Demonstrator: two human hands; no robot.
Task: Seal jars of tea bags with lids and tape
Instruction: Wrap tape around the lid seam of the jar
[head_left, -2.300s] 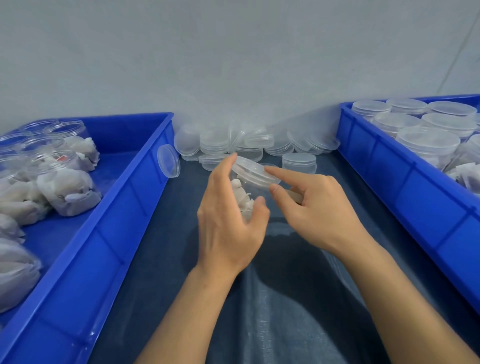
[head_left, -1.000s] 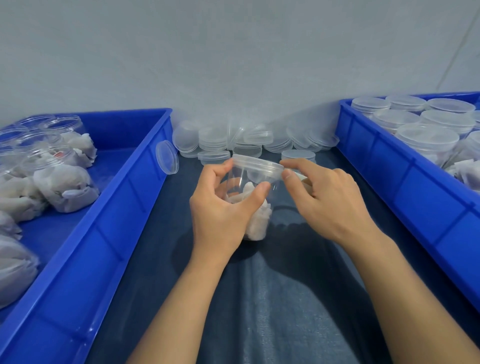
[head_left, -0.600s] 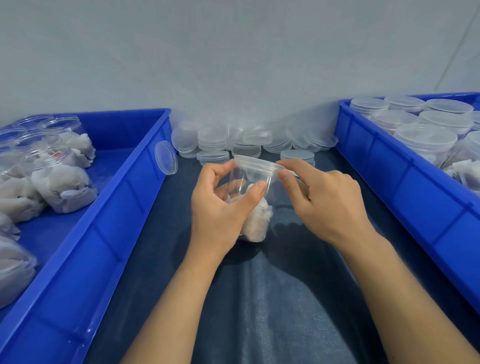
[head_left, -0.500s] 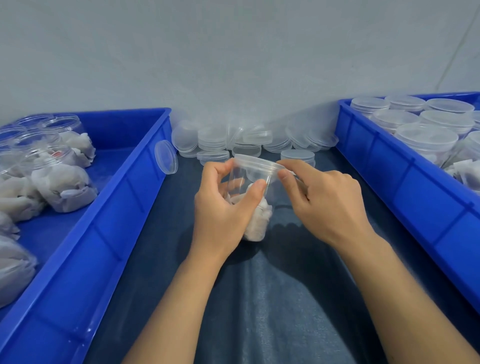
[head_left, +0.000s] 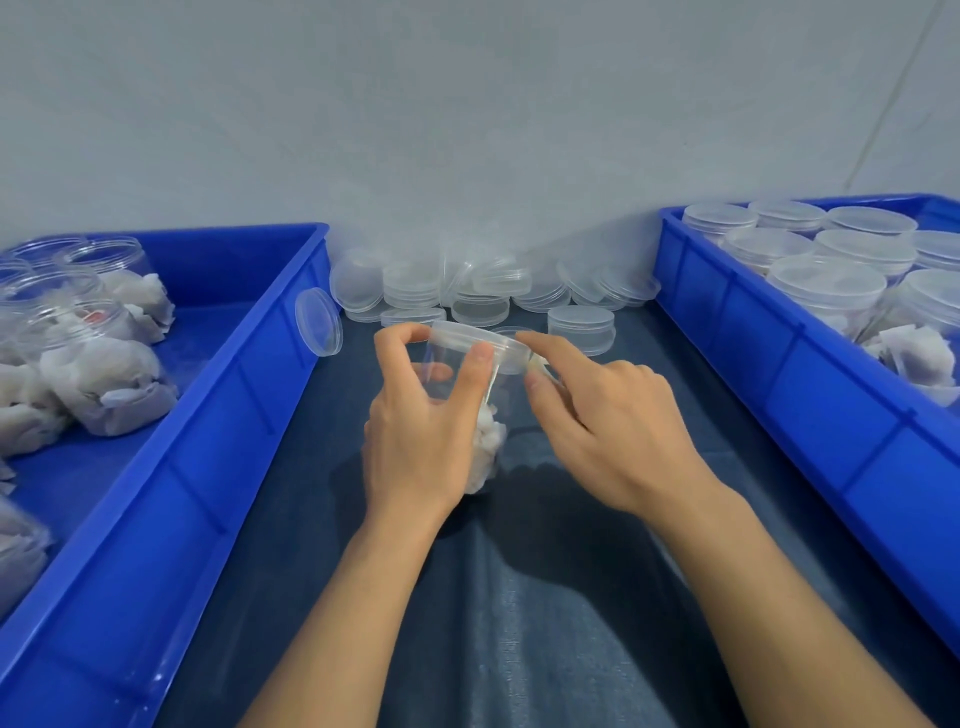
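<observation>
Clear plastic lid: the round clear plastic lid (head_left: 480, 345) sits tilted on the mouth of the jar, its left edge higher than its right, so it looks not yet seated.
Right fingers: the right hand (head_left: 608, 421) has its forefinger laid along the lid's right rim and its thumb just below, pinching that edge.
Left fingers: the left hand (head_left: 421, 415) curls round the clear plastic jar of white tea bags (head_left: 480, 431), thumb tip pressed near the lid's near edge, forefinger hooked over the far left rim.
Jar position: upright or nearly so at the middle of the dark blue cloth-covered surface (head_left: 519, 597), between the two crates; whether its base touches the cloth is hidden by the left hand.
Risk, cross-seating: a lid turned while tilted would likely bind on one side and leave a gap that tape would only hide.
Risk, squeeze: thin clear walls may flex under the left grip and push the mouth out of round.
Risk, tea bags: a bag riding high could catch under the rim.
Surroundings: loose clear spare lids (head_left: 488, 291) are heaped far behind; the blue plastic crate on the left (head_left: 171, 467) holds open jars, the blue plastic crate on the right (head_left: 779, 364) holds lidded ones.
Tape: none visible.
</observation>
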